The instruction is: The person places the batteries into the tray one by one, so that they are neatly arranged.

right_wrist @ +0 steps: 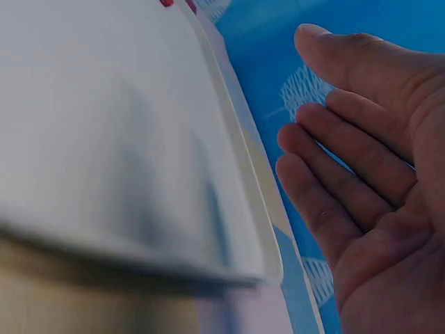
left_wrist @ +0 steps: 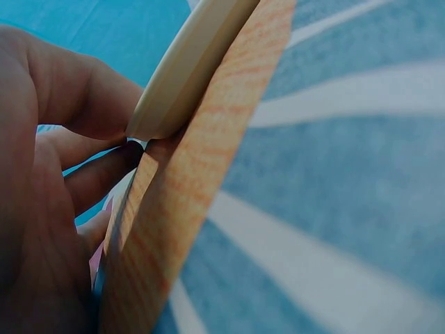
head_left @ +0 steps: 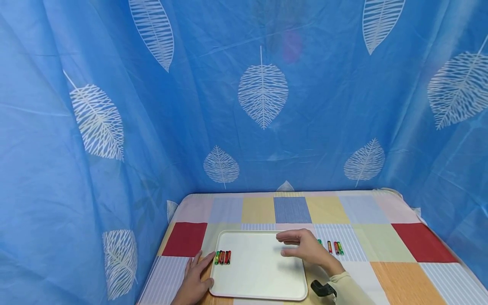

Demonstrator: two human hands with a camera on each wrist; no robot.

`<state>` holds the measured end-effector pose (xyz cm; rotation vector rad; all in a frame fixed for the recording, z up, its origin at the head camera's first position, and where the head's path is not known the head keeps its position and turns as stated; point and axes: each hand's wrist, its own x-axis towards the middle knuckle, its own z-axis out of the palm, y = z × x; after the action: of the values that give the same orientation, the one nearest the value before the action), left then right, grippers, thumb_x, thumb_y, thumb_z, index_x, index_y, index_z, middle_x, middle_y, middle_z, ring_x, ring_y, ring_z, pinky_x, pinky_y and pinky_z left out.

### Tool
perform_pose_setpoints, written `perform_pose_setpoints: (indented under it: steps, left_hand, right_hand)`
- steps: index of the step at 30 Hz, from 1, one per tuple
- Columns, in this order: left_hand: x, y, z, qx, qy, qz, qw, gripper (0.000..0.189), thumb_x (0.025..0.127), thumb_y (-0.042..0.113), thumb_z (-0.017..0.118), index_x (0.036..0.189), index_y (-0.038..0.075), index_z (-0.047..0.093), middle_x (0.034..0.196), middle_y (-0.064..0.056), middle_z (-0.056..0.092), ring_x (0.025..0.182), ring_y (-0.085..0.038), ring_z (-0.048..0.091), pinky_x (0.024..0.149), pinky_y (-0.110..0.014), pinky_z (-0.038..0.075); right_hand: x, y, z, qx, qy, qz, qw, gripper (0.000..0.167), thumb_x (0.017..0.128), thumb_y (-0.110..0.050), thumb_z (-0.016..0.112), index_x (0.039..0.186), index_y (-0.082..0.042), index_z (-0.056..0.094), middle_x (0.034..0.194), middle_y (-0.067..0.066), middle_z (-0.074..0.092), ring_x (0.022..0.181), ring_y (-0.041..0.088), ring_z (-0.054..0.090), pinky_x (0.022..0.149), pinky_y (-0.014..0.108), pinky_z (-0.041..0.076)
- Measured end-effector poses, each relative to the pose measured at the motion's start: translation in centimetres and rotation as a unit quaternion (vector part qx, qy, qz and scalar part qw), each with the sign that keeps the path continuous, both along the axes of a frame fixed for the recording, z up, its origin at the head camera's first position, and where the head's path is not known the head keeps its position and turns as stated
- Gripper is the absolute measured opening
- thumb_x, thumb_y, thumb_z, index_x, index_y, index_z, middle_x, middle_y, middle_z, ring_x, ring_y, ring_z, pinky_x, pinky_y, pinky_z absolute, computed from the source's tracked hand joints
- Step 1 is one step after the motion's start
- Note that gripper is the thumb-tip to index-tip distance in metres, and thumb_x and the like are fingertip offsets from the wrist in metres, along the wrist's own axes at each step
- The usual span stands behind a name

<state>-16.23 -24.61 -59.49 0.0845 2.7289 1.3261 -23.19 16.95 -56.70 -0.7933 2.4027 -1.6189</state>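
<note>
A shallow white tray point(head_left: 263, 271) lies on the table, with a row of several small red and green batteries point(head_left: 223, 257) side by side near its left rim. My left hand point(head_left: 195, 277) rests at that rim, fingers relaxed; the left wrist view shows its fingertips right at the edge of the tray point(left_wrist: 184, 76). Over the tray's right part hovers my right hand point(head_left: 305, 248), its palm bare and fingers extended in the right wrist view. Beyond that hand, more batteries point(head_left: 336, 248) lie on the cloth, one partly hidden by it.
A patchwork-patterned cloth point(head_left: 389, 275) covers the table. Blue curtains point(head_left: 305, 148) with white leaf prints stand behind and along both sides. A black band point(head_left: 322, 289) sits on the right wrist, below a light sleeve point(head_left: 348, 290).
</note>
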Motion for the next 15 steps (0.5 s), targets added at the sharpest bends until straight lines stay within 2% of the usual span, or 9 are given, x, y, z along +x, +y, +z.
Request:
perform_pose_setpoints:
  steps: [5, 10, 12, 15]
  left_hand:
    - [0.0, -0.1, 0.1, 0.001, -0.003, -0.001, 1.0, 0.079, 0.08, 0.0, 0.073, 0.157, 0.012, 0.061, 0.168, -0.031, 0.043, 0.164, -0.058, 0.012, 0.128, -0.08, -0.009]
    - [0.0, -0.2, -0.1, 0.006, 0.001, -0.007, 1.0, 0.079, 0.08, 0.0, 0.073, 0.157, 0.012, 0.06, 0.167, -0.029, 0.046, 0.164, -0.059, 0.012, 0.128, -0.079, -0.01]
    - [0.0, -0.2, -0.2, 0.007, 0.006, -0.01, 0.9999, 0.079, 0.081, 0.0, 0.073, 0.157, 0.012, 0.06, 0.166, -0.028, 0.048, 0.164, -0.059, 0.013, 0.128, -0.079, -0.01]
    - [0.0, -0.1, -0.2, 0.006, 0.009, -0.012, 0.9999, 0.079, 0.081, 0.0, 0.073, 0.157, 0.012, 0.06, 0.166, -0.028, 0.049, 0.164, -0.058, 0.013, 0.129, -0.078, -0.01]
  right_hand:
    - [0.5, 2.7, 0.0, -0.017, 0.0, -0.01, 0.9998, 0.049, 0.096, -0.009, 0.083, 0.139, 0.007, 0.069, 0.136, 0.029, 0.073, 0.125, 0.025, 0.076, 0.107, 0.039, 0.062]
    - [0.9, 5.0, 0.2, -0.019, -0.004, -0.029, 0.9994, 0.05, 0.097, -0.009, 0.082, 0.142, 0.006, 0.067, 0.138, 0.03, 0.071, 0.126, 0.035, 0.075, 0.106, 0.047, 0.061]
    - [1.1, 5.8, 0.3, -0.017, -0.01, -0.037, 0.9991, 0.051, 0.097, -0.009, 0.082, 0.143, 0.006, 0.067, 0.139, 0.03, 0.071, 0.127, 0.039, 0.074, 0.105, 0.044, 0.063]
    - [1.4, 7.2, 0.6, -0.012, -0.023, -0.049, 0.9985, 0.053, 0.097, -0.01, 0.082, 0.144, 0.007, 0.066, 0.14, 0.031, 0.07, 0.126, 0.039, 0.074, 0.1, 0.034, 0.065]
